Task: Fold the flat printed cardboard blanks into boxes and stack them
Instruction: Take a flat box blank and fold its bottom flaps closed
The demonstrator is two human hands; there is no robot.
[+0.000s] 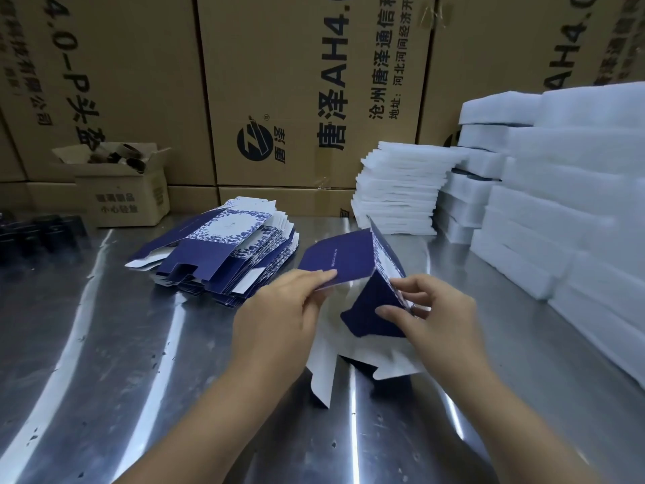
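A navy and white printed cardboard blank [343, 260] is half opened above the steel table, its white inside facing me and flaps hanging down. My left hand [279, 316] pinches the near edge of its navy left panel. My right hand [432, 316] grips the floral-printed right panel, with a finger laid on a navy flap folded inward. A pile of flat blanks [223, 249] with the same navy and floral print lies on the table to the left, behind my left hand.
The reflective steel table [122, 344] spreads around my arms. White foam sheets [401, 190] and thicker foam blocks [558, 204] are stacked at the right. Large brown cartons [296, 82] form a wall behind. A small open carton [122, 183] sits back left beside dark objects [38, 232].
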